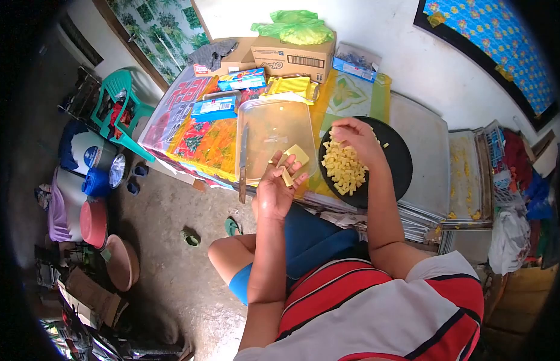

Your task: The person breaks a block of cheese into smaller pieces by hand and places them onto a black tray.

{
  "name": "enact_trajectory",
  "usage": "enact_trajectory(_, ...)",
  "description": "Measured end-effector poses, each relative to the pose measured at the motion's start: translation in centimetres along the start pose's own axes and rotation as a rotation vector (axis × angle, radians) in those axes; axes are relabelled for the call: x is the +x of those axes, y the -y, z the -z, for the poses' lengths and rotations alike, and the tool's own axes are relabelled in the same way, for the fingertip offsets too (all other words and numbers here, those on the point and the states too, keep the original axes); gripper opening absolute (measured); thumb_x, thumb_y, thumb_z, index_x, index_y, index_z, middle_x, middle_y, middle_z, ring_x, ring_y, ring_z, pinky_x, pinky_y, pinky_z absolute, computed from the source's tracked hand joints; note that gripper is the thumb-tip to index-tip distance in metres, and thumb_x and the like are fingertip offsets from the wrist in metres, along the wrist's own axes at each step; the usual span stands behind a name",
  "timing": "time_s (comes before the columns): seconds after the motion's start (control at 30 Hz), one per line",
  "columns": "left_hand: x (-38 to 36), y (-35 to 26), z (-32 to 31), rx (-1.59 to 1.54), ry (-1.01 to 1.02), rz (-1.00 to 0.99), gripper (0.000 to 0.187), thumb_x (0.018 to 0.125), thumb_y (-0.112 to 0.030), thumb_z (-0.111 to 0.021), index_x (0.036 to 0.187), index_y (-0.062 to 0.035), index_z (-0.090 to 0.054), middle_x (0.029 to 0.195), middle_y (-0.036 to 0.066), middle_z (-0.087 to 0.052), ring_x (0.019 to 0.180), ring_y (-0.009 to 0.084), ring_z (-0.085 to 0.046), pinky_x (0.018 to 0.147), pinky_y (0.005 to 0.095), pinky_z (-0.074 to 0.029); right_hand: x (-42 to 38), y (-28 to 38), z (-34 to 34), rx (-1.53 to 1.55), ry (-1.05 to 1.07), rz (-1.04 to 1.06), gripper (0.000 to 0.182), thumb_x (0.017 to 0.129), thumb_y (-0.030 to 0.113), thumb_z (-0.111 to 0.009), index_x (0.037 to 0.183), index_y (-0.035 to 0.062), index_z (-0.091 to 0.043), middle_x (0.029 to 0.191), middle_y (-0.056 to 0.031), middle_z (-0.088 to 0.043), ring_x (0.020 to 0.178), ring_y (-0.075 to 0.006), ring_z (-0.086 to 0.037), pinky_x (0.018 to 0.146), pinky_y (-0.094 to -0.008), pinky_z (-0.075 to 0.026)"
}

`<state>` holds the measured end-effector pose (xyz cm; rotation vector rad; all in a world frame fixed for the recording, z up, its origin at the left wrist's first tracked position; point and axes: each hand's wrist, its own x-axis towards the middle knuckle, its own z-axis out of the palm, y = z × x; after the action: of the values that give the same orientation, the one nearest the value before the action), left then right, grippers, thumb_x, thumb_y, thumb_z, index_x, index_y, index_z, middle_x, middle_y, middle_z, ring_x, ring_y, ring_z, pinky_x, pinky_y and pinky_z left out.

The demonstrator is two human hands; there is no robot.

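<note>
My left hand (276, 191) is turned palm up over the near edge of a clear plastic tray (265, 114). Its fingers hold a small stick of pale yellow cheese (286, 176). Just beyond the fingertips, a larger cheese block (297, 154) lies on the tray. A knife (244, 147) rests along the tray's left side, its handle over the table edge. My right hand (358, 141) hovers above a round black pan (395, 171), fingers bent and apart, with nothing visible in them. Beneath it spreads a heap of cheese cubes (344, 168).
Blue boxes (215, 108) and a yellow plastic rack (290, 88) stand behind the tray. Farther back are a cardboard box (292, 58) with a green plastic bag (295, 28). Metal trays (418, 150) are stacked at the right. A green chair (124, 111) stands left.
</note>
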<state>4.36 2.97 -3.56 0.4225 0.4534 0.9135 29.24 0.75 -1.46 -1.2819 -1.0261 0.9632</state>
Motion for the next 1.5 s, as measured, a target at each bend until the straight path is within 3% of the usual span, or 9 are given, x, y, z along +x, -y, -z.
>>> enact_trajectory(0.13,0.1,-0.1,-0.1,-0.029,0.059,0.02,0.052,0.08,-0.008,-0.046,0.131,-0.0063,-0.039,0.127,0.017,-0.052,0.111,0.0287,-0.056,0.092,0.0466,-0.048,-0.3,-1.5,3.1,-0.709,-0.357,0.011,0.023,0.08,0.013,-0.062,0.101,0.0055,-0.065,0.094,-0.0122,-0.066,0.086,-0.026,-0.065,0.075,-0.0329,-0.05)
enact_trajectory(0.23,0.2,0.0,-0.5,-0.025,0.1,0.043,0.053,0.08,-0.008,-0.046,0.132,-0.0063,-0.038,0.131,0.017,-0.049,0.116,0.0302,-0.053,0.093,0.0474,-0.047,-0.2,-3.5,4.9,-0.84,-0.319,-0.049,0.022,0.079,0.013,-0.061,0.099,0.0075,-0.066,0.099,-0.0158,-0.065,0.095,-0.0304,-0.062,0.081,-0.0358,-0.049)
enact_trajectory(0.33,0.0,0.0,-1.3,-0.009,0.114,0.075,0.059,0.08,-0.008,-0.045,0.138,-0.0071,-0.032,0.135,0.017,-0.045,0.119,0.0315,-0.051,0.095,0.048,-0.047,-0.1,-3.6,4.3,-0.949,-0.343,0.141,0.022,0.079,0.013,-0.063,0.099,0.006,-0.066,0.101,-0.0143,-0.064,0.097,-0.0266,-0.062,0.084,-0.0342,-0.048)
enact_trajectory(0.5,-0.1,0.2,-1.9,0.026,0.187,0.144,0.07,0.081,-0.007,-0.044,0.146,-0.0091,-0.019,0.14,0.019,-0.039,0.123,0.0331,-0.047,0.096,0.0476,-0.046,-1.4,1.9,-1.7,-0.257,0.247,0.085,0.031,0.076,0.018,-0.071,0.104,0.0039,-0.067,0.102,-0.012,-0.063,0.097,-0.024,-0.06,0.085,-0.033,-0.046)
enact_trajectory(0.6,-0.6,-0.1,-2.7,0.069,0.182,0.14,0.069,0.082,-0.008,-0.044,0.145,-0.009,-0.018,0.138,0.02,-0.04,0.122,0.0331,-0.048,0.095,0.0455,-0.047,-1.9,2.1,-4.6,-0.386,0.518,0.365,0.031,0.076,0.019,-0.072,0.104,0.005,-0.067,0.102,-0.0126,-0.063,0.096,-0.0244,-0.06,0.085,-0.0331,-0.046)
enact_trajectory(0.7,-0.6,-0.4,-2.6,0.109,0.178,0.107,0.068,0.083,-0.009,-0.046,0.145,-0.0085,-0.018,0.136,0.02,-0.042,0.121,0.0332,-0.049,0.093,0.0437,-0.049,-2.1,1.2,-6.1,-0.458,0.462,0.479,0.03,0.076,0.018,-0.072,0.102,0.005,-0.067,0.102,-0.0118,-0.063,0.095,-0.0227,-0.06,0.084,-0.0324,-0.046)
enact_trajectory(0.93,-0.6,-0.7,-2.1,0.17,0.084,0.099,0.054,0.083,-0.011,-0.056,0.132,-0.001,-0.036,0.112,0.014,-0.057,0.094,0.0213,-0.062,0.078,0.0336,-0.057,-2.5,2.8,-5.8,-0.27,0.427,0.163,0.026,0.076,0.014,-0.072,0.1,0.0037,-0.067,0.09,-0.0095,-0.067,0.082,-0.0161,-0.062,0.076,-0.0285,-0.048)
enact_trajectory(1.1,-0.2,0.1,-1.6,0.235,0.037,0.056,0.032,0.085,-0.013,-0.065,0.113,-0.0005,-0.052,0.085,0.008,-0.063,0.069,0.0141,-0.064,0.059,0.0292,-0.058,-2.4,1.8,-5.9,-0.166,0.381,0.101,0.027,0.079,0.011,-0.071,0.103,0.001,-0.066,0.087,-0.006,-0.068,0.078,-0.0114,-0.062,0.074,-0.0269,-0.049)
enact_trajectory(1.5,-1.1,-0.3,-2.1,0.353,0.051,-0.137,0.014,0.089,-0.012,-0.062,0.096,0.0001,-0.062,0.075,0.007,-0.062,0.059,0.0122,-0.06,0.048,0.0248,-0.053,-2.5,2.1,-5.8,0.094,0.491,-0.013,0.027,0.084,0.01,-0.067,0.107,-0.0042,-0.063,0.093,-0.0056,-0.067,0.088,-0.0103,-0.062,0.079,-0.0254,-0.049)
